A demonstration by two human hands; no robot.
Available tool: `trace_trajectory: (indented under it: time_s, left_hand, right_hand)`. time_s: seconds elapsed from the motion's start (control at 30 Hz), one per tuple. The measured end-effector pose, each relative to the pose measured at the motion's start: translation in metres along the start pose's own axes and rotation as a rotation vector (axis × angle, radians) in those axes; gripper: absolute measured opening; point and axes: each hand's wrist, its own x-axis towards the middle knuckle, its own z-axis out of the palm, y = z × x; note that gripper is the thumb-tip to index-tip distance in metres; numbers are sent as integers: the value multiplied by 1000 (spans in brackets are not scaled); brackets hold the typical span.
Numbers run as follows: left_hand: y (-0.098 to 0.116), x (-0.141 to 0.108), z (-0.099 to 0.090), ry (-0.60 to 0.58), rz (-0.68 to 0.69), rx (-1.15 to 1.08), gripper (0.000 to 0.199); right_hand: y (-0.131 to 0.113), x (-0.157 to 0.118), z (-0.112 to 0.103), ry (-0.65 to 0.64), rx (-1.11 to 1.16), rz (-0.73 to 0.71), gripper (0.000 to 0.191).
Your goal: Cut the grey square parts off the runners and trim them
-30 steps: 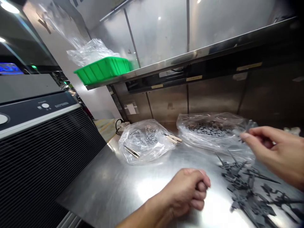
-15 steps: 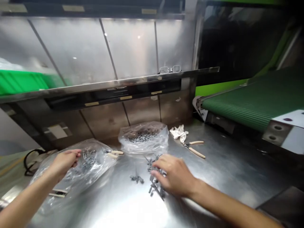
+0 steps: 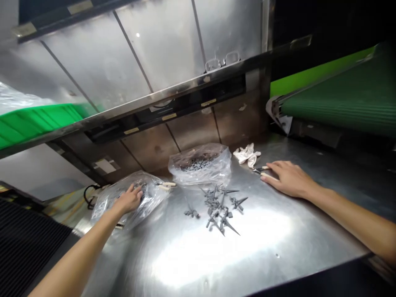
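Note:
My left hand (image 3: 130, 199) is over the clear plastic bag (image 3: 159, 201) of small grey parts at the left, fingers apart and nothing seen in them. My right hand (image 3: 290, 178) has its thumb and fingers around the cream handles of the pliers (image 3: 268, 176), whose jaws lie by a white glove (image 3: 247, 154). Between the hands, a loose pile of spiky grey plastic parts (image 3: 217, 205) lies on the metal table. One separate grey part (image 3: 192, 213) rests left of the pile.
A second clear bag (image 3: 200, 175) of small grey pieces stands behind the pile. More cream-handled pliers (image 3: 167, 185) lie against the left bag. Glasses (image 3: 222, 61) and a green bin (image 3: 40, 123) sit on the shelf. A green conveyor belt (image 3: 343, 109) runs at the right.
My right hand has left the pile of grey parts and moved right to the pliers. My left hand has come down onto the left bag. The view has tilted.

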Motion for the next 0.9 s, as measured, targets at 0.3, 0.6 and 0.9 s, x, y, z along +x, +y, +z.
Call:
trace_trajectory:
  time_s: [0.3,0.6,0.9]
  left_hand:
    - [55,-31,-14,198,308,99,39]
    - [132,-110,-3,66,924,17,51]
    - [112,-103,24,134,780,-223,22]
  right_hand:
    - [9,-3,6,59,-20,-86,56]
    - [-1,-9,0,25,25,-134,50]
    - [2,-10,5,36,62,-119,56]
